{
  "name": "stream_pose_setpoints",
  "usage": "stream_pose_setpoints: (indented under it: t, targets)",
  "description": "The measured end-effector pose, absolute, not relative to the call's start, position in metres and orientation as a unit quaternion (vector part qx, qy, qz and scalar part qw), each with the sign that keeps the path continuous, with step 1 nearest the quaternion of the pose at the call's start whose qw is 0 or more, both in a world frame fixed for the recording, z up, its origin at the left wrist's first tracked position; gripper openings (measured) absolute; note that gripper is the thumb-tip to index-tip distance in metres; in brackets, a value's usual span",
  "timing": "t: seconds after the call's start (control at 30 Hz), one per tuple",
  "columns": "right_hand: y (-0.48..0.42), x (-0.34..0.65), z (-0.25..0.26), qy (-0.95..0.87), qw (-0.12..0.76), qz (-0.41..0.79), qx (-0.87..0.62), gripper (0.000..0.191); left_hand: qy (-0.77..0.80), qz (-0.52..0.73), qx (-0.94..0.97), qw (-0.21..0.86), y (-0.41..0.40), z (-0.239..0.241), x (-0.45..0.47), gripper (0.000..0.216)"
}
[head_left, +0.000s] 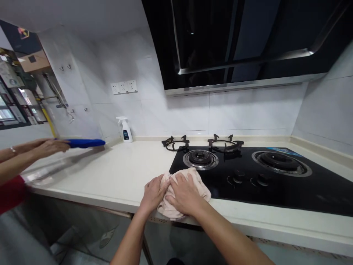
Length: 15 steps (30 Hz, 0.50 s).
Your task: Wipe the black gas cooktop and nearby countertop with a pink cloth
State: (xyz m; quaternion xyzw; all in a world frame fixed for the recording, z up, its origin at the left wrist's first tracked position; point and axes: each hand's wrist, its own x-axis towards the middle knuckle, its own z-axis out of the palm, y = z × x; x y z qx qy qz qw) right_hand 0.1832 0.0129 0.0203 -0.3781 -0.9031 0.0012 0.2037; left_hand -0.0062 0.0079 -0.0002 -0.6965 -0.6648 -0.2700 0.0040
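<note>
A pale pink cloth [202, 187] lies bunched over the front left corner of the black gas hob [215, 189] and the white counter edge. My left hand [153, 193] grips its left side, the thumb over the fabric. On top of the cloth rests my right hand [185, 194], fingers bent into it and pressing down. Both hands are side by side, with the thumbs close together. The cloth hides part of the hob's corner.
Two pan supports [176, 142] [226, 143] stand behind the burners. A white spray bottle [126, 130] is by the wall. At left, another person's hands [51, 147] hold a blue cloth [85, 142] over the counter [116, 173]. A black range hood [242, 40] overhangs the hob.
</note>
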Motion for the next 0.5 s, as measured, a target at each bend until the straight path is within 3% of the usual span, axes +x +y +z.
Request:
stream_pose_setpoints:
  t: [0.27,0.5]
  targets:
    - [0.018,0.258,0.009,-0.905,0.229,0.022,-0.358,0.051,-0.686,-0.243,-0.685,0.026,0.016,-0.004,-0.011,0.061]
    - [-0.009,0.39,0.001,-0.87,0.259,0.041,-0.418,0.039,-0.684,-0.194,-0.7,0.064,0.014,-0.002,-0.009,0.049]
